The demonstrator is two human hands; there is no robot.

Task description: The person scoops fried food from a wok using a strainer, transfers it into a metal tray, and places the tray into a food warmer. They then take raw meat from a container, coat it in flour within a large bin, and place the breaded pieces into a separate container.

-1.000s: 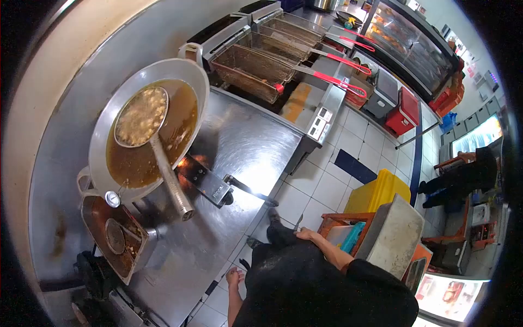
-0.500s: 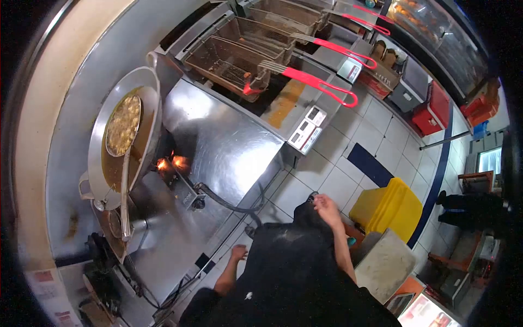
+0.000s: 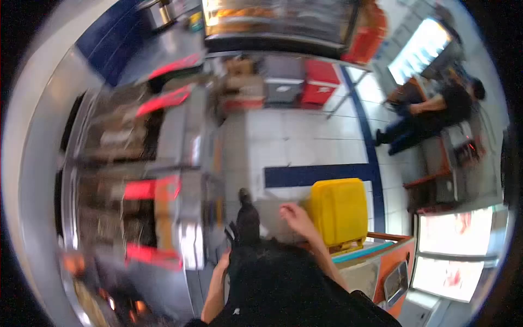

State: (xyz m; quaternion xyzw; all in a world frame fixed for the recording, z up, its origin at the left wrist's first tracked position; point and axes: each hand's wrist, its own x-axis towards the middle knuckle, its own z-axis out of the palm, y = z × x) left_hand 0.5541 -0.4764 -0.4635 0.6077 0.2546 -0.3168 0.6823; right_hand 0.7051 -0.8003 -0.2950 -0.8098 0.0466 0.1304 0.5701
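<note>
My right hand (image 3: pixel 297 218) hangs in front of my dark clothing, over the tiled floor and just left of the yellow bin (image 3: pixel 340 212). Its fingers are curled and blurred, and no object shows in it. My left hand (image 3: pixel 224 262) is low beside my body, near the metal counter edge; its fingers are partly hidden and smeared by motion. To the left stand the fryers with red-handled baskets (image 3: pixel 152 189). At the lower left edge, the pan (image 3: pixel 87 305) and the burner flame are blurred.
A person (image 3: pixel 436 109) in dark clothes is at the right, beside a counter. Grey (image 3: pixel 283 82) and red (image 3: pixel 320 82) coolers stand below the glass display case (image 3: pixel 278 19). An orange-edged counter (image 3: pixel 389 272) is at the lower right, close to my right arm.
My view has turned to the right. The pan has shifted to the lower left edge, the fryers now fill the left side, and the other person shows more fully. One foot is further forward.
</note>
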